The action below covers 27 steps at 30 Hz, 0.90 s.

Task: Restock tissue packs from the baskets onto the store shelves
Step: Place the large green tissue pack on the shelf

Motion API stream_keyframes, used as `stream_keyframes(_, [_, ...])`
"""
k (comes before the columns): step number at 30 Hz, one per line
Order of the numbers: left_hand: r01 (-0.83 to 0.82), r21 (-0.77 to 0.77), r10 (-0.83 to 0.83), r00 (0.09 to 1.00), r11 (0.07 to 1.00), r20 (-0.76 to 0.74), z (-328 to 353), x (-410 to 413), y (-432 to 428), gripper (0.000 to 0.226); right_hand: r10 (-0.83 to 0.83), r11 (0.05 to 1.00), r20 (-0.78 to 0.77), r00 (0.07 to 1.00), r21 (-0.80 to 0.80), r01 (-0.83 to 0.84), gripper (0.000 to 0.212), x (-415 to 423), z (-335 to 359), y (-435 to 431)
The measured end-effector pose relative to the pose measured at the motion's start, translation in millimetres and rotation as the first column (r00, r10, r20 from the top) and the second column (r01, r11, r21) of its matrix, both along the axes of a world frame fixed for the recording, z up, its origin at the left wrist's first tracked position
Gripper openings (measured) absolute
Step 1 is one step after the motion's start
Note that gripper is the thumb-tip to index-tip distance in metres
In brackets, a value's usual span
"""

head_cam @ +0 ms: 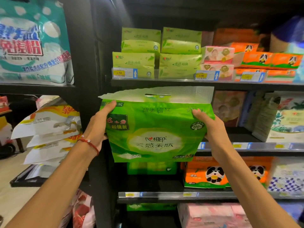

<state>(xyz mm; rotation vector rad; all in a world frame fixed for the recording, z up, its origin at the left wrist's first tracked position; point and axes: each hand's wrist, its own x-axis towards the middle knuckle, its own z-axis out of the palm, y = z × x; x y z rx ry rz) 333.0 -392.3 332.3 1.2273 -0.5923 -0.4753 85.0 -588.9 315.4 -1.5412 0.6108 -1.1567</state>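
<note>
Green tissue pack at frame center, before dark shelves. Left hand grasps its left edge, right hand grasps right edge.

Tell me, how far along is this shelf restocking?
Done: the upper shelf carries stacked small green packs. In hand: left hand and right hand grip a large green tissue pack in front of the middle shelf, not yet set down. Still to do: placing it there; no baskets show, so remaining stock is unknown.

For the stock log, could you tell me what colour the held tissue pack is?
The tissue pack is bright green; head view.
</note>
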Motion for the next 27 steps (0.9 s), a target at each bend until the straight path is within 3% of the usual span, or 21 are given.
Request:
stream_keyframes(5, [-0.045, -0.049, 0.047, 0.998, 0.998, 0.043, 6.0, -1.9, -8.1, 0.041, 0.012, 0.998, 0.075, 0.997, -0.057, -0.008, 0.066, 1.0, 3.4, -4.2])
stream_keyframes(10, [-0.092, -0.148, 0.102, 0.993, 0.985, 0.056, 11.6, 3.5, -22.0, 0.026, 0.038, 0.994, 0.195, 0.980, -0.109, -0.017, 0.058, 11.7, 5.9, -10.8])
stream_keyframes(15, [-0.089, -0.209, 0.102, 0.994, 0.974, 0.050, 9.2, 7.8, -40.0, 0.019, 0.067, 0.993, 0.214, 0.975, -0.113, -0.043, 0.046, 26.3, 0.6, -31.7])
stream_keyframes(19, [-0.092, -0.171, 0.098, 0.995, 0.981, 0.026, -8.9, 21.3, -57.6, 0.037, 0.077, 0.995, 0.192, 0.978, -0.084, -0.061, 0.040, 41.0, -13.3, -52.8])
stream_keyframes(24, [-0.138, -0.055, 0.139, 0.990, 0.989, 0.016, -29.3, 43.5, -79.5, 0.081, 0.036, 0.998, 0.153, 0.988, -0.061, -0.027, 0.066, 58.7, -33.1, -68.3])
stream_keyframes(27, [-0.164, -0.022, 0.164, 0.986, 0.986, 0.004, -27.9, 58.5, -91.4, 0.093, 0.001, 0.998, 0.145, 0.989, -0.066, 0.008, 0.070, 67.9, -31.9, -76.0])
